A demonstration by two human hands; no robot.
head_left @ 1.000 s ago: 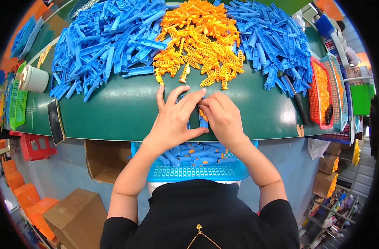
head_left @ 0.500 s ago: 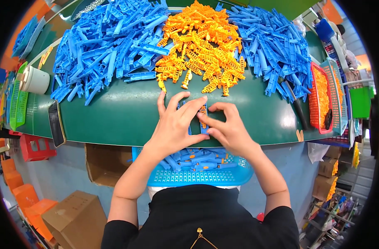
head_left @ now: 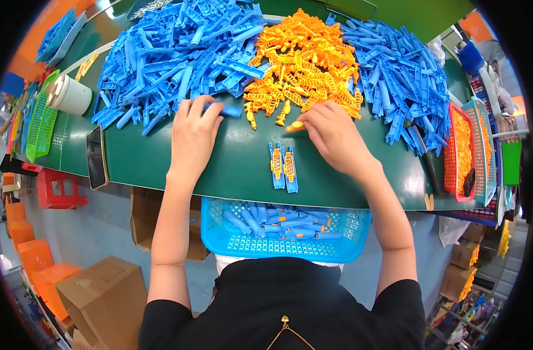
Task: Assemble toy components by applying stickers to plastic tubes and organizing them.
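Observation:
My left hand (head_left: 195,129) is closed on a long blue plastic casing piece (head_left: 230,111) by the near edge of the left blue heap (head_left: 179,55). Between the fingers of my right hand (head_left: 338,135) is an orange ladder-shaped plastic piece (head_left: 294,126), below the orange heap (head_left: 304,61). Side by side on the green table lie two blue half casings, a left one (head_left: 277,182) and a right one (head_left: 292,185), each with an orange ladder-shaped piece seated inside. Neither hand touches them.
A second blue heap (head_left: 395,81) lies right, beside a dark-handled tool (head_left: 428,166) and a red basket (head_left: 451,157) of orange pieces. A phone (head_left: 96,157) and white pot (head_left: 74,97) stand left. Below the table edge, a blue basket (head_left: 220,239) holds several blue-and-orange parts.
Both hands have left the half casings at the table's middle. The left moved up-left and took a blue casing piece; the right moved up-right and took an orange ladder-shaped piece.

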